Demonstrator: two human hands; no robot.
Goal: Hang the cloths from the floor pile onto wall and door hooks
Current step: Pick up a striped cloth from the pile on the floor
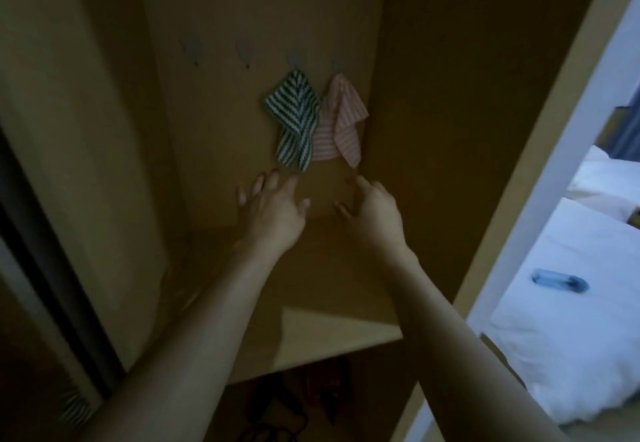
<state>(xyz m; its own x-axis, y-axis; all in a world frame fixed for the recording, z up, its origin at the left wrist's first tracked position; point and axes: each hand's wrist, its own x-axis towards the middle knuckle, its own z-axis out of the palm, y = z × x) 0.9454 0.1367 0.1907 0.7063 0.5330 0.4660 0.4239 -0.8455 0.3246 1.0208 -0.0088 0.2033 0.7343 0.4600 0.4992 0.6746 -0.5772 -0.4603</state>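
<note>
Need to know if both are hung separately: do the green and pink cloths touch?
Touching. The head view shows the green cloth overlapping the pink cloth's left edge.

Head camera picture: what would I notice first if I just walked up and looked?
Two striped cloths hanging side by side on hooks at the back of a wooden closet: a green striped cloth on the left and a pink striped cloth on the right. Just below them, the left hand and right hand reach up, fingers spread, holding nothing. Two empty hooks sit further left.
</note>
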